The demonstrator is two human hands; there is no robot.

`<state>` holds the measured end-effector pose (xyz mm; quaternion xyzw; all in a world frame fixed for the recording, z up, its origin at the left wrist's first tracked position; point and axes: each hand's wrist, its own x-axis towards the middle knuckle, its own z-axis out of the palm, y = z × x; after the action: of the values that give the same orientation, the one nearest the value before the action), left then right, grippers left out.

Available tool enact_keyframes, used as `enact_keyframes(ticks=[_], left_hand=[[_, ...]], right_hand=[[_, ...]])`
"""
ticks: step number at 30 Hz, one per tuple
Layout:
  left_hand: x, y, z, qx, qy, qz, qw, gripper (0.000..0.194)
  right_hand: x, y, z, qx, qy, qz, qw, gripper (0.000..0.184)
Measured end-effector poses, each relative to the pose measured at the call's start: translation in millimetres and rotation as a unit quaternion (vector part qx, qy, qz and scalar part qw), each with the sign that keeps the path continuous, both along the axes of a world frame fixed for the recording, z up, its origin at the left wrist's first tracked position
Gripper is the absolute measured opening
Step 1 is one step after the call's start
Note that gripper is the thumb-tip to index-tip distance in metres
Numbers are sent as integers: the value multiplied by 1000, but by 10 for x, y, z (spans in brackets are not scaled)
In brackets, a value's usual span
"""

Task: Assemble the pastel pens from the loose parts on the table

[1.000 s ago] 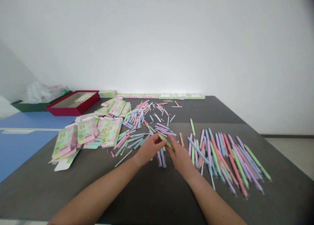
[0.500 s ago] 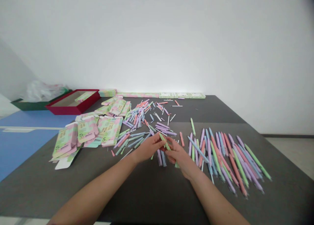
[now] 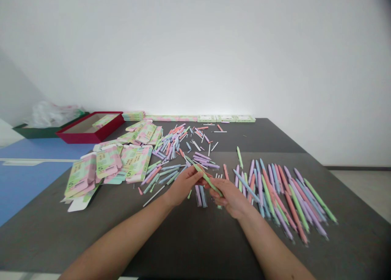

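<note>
Dark grey table [image 3: 76, 235], white wall [image 3: 195, 47] behind; left hand [image 3: 183, 186] and right hand [image 3: 229, 198] both gripping a green pen [image 3: 207, 179]; red box [image 3: 88, 130] far left.

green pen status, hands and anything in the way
Left hand, right hand both on green pen, tilted between them. Lilac and blue pen barrels just below the hands. Nothing in the way.

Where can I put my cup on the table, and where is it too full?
The dark grey table is bare between the two forearms, and behind the fanned pastel pens at back right. It's crowded where loose pastel pen pieces and flat printed cardboard boxes lie.
</note>
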<state>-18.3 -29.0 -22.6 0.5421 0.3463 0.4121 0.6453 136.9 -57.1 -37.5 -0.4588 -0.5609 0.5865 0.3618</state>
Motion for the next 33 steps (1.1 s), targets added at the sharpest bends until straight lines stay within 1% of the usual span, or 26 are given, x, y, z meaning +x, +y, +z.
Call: enact_keyframes(ticks=[1,2,3,5,6,7,8,9,11,12,13,14,16,17,18,19,20,22,23,24,25,27,28,29,32,33], left_hand=[[-2,0,-12,1,-2,7,1000,28],[0,0,-26,4,-2,23,1000,28],[5,1,-39,8,0,43,999,28],[18,0,-57,12,5,79,997,29],[24,-1,-59,11,6,89,996,29],[26,-3,-57,8,5,93,996,29],[26,-6,-51,1,3,91,996,29],[22,-8,-43,-7,0,83,997,29],[12,-13,-28,-17,-5,60,998,28],[9,-16,-24,-18,-7,53,998,28],[9,-18,-25,-17,-8,54,998,29],[12,-20,-28,-16,-8,63,998,30],[25,-25,-39,-19,-10,93,995,31],[31,-27,-43,-24,-13,104,994,32],[34,-28,-45,-30,-16,108,994,32],[33,-29,-44,-36,-20,102,994,31],[27,-28,-40,-40,-24,90,995,31],[9,-24,-29,-41,-24,62,997,30],[0,-21,-25,-35,-20,57,998,30],[-7,-19,-22,-26,-14,62,998,30],[-11,-18,-21,-17,-6,75,997,30],[-10,-20,-21,-8,7,101,995,30],[-7,-22,-21,-9,9,103,995,30],[-4,-25,-21,-12,9,95,995,29],[-3,-31,-21,-15,7,58,998,25],[-4,-31,-23,-12,12,59,998,25]], right_hand=[[0,10,-12,2,8,-1,1000,42],[3,21,-22,29,-11,-21,999,37],[8,31,-30,73,-51,-60,994,33],[21,44,-34,176,-152,-134,963,27],[27,45,-31,217,-190,-151,946,24],[32,43,-26,241,-209,-148,936,18],[35,39,-20,241,-208,-128,939,16],[37,33,-16,223,-188,-101,951,22],[36,26,-14,158,-136,-57,976,34],[34,25,-15,136,-123,-54,982,34],[32,27,-18,134,-128,-68,980,30],[31,30,-21,152,-151,-93,972,26],[32,35,-22,221,-223,-139,939,25],[34,35,-19,254,-251,-148,922,24],[36,33,-16,274,-266,-142,913,20],[39,29,-12,274,-267,-122,916,20],[41,26,-9,257,-254,-96,927,27],[41,21,-7,198,-213,-50,956,41],[39,22,-9,174,-200,-46,963,41],[36,24,-12,167,-199,-59,964,35],[33,27,-14,177,-210,-85,958,28],[32,30,-13,223,-243,-136,934,26],[34,29,-11,237,-248,-139,929,23],[38,27,-7,237,-242,-125,933,20],[51,15,4,180,-200,-59,961,41],[52,12,5,173,-201,-63,962,40]])
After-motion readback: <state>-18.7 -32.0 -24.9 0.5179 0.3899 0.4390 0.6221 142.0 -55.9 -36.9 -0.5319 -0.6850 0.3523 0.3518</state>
